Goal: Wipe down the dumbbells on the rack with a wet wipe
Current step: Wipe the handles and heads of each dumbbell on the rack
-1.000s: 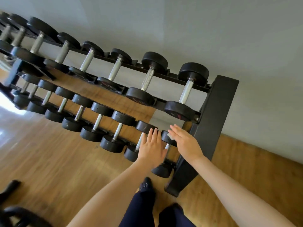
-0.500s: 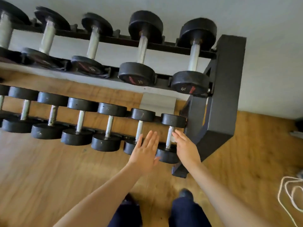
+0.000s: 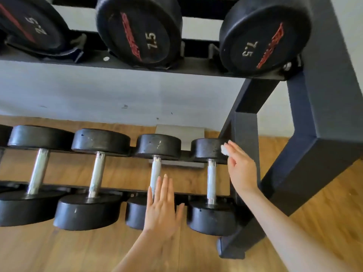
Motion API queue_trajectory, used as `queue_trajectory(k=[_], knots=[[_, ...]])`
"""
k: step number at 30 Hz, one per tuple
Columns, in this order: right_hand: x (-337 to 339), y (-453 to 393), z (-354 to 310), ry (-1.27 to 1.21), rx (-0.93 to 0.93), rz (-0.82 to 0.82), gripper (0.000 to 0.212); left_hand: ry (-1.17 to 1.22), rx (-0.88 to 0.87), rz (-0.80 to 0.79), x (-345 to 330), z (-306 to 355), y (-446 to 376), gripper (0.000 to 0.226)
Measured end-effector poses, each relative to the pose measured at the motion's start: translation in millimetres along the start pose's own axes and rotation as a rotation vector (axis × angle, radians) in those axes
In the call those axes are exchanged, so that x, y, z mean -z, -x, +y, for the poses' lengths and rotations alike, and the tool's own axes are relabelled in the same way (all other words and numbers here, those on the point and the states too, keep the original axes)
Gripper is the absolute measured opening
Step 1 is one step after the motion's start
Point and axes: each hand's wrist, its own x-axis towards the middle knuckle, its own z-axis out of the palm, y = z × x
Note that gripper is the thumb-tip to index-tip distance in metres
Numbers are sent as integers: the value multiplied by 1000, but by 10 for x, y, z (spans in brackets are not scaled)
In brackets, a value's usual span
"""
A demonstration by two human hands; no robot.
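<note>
Leaning in much closer than a second ago, we now press a small white wipe (image 3: 224, 149) under our right hand (image 3: 242, 169), fingers straight, against the back head of the end dumbbell (image 3: 211, 181); left hand (image 3: 162, 209) hovers spread. Most of the wipe is hidden, upper rack (image 3: 322, 107) cropped

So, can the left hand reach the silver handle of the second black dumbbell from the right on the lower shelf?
Probably yes. The left hand hangs open just in front of that silver handle, its fingertips overlapping the bar in this view, and nothing lies between them. The right hand is busy further right.
</note>
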Motion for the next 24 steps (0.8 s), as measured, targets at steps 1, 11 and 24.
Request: queue_trajectory(k=[1, 11, 24], knots=[[-74, -99, 59, 13, 0, 15, 41, 10, -4, 45, -80, -21, -99, 71], [-872, -140, 254, 264, 171, -29, 48, 26, -109, 246, -309, 162, -1206, 69], [-815, -160, 156, 300, 93, -137, 58, 345, -158, 274, -506, 353, -1355, 75]])
